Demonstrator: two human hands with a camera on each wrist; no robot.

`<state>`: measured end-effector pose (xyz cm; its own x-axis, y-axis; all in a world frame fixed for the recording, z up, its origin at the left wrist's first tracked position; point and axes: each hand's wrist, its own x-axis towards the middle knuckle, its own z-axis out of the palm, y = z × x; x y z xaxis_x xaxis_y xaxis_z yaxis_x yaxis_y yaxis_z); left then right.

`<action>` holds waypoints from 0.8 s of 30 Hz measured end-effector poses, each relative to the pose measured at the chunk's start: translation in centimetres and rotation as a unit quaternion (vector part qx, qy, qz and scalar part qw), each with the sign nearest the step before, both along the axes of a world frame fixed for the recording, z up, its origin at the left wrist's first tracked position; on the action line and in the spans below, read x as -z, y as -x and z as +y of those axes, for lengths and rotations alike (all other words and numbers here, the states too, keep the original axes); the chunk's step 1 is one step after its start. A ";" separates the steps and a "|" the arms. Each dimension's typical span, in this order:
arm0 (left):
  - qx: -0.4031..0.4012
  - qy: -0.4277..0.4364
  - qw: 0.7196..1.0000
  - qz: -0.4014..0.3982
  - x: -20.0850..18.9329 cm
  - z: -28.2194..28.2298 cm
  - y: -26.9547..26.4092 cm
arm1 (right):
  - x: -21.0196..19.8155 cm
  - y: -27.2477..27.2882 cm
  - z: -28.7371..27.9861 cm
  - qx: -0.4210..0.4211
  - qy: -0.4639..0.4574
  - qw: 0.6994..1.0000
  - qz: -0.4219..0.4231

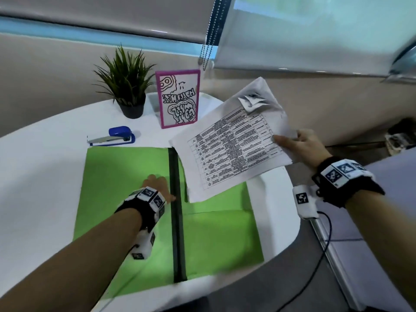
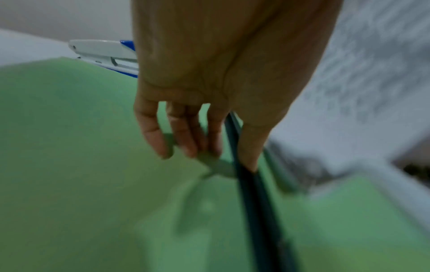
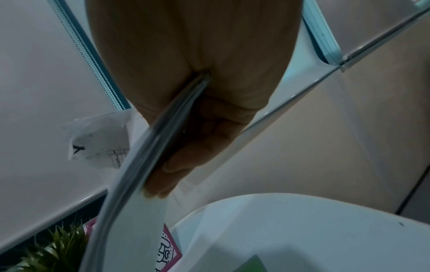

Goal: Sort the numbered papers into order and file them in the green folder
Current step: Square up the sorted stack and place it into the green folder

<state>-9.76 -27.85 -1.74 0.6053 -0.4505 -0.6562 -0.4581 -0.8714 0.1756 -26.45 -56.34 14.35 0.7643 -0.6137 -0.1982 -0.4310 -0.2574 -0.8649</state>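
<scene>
The green folder (image 1: 126, 176) lies open on the white table (image 1: 40, 167), its black spine (image 1: 176, 221) running down the middle. My left hand (image 1: 157, 183) rests flat on the left leaf beside the spine. In the left wrist view the fingers (image 2: 186, 145) press the green folder (image 2: 69, 147) and the thumb lies along the spine (image 2: 256, 202). My right hand (image 1: 299, 143) pinches a stack of printed papers (image 1: 231, 143) by its right edge, lifted above the folder's upper right part. A small slip (image 1: 252, 100) sticks up at the stack's far corner. The right wrist view shows the thumb and fingers (image 3: 209, 143) clamping the papers (image 3: 130, 202).
A blue stapler (image 1: 114, 136) lies just beyond the folder. A potted plant (image 1: 128, 86) and a pink-framed drawing (image 1: 177, 97) stand at the back. The right leaf has a pocket (image 1: 213, 233). The table's curved edge (image 1: 292, 221) is at the right, with a cable (image 1: 324, 244) below.
</scene>
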 end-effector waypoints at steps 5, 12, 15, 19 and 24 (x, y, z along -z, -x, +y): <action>-0.110 0.205 0.971 -0.050 -5.3 -3.3 -4.2 | -2.4 -1.7 -0.2 -0.078 0.034 0.995 0.044; -0.094 0.260 0.954 0.120 -8.3 -3.6 -8.1 | -3.4 -5.1 -3.2 -0.184 0.024 0.981 0.058; -0.175 0.289 0.934 0.112 -5.8 -3.7 -7.0 | -1.5 -7.2 -5.1 -0.154 -0.015 0.988 0.027; -0.274 0.329 0.894 0.128 -4.0 -4.2 -6.3 | 2.7 -8.3 -7.1 -0.020 -0.244 0.967 -0.066; -0.271 0.378 0.863 0.199 -4.9 -6.0 -5.4 | 9.2 -6.4 -2.6 -0.085 -0.237 0.959 0.132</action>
<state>-4.37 -33.83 3.20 0.6563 -0.5617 -0.5038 0.2081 -0.5071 0.8364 -20.00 -58.96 5.18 0.7303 -0.2777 -0.6242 -0.6377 0.0505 -0.7686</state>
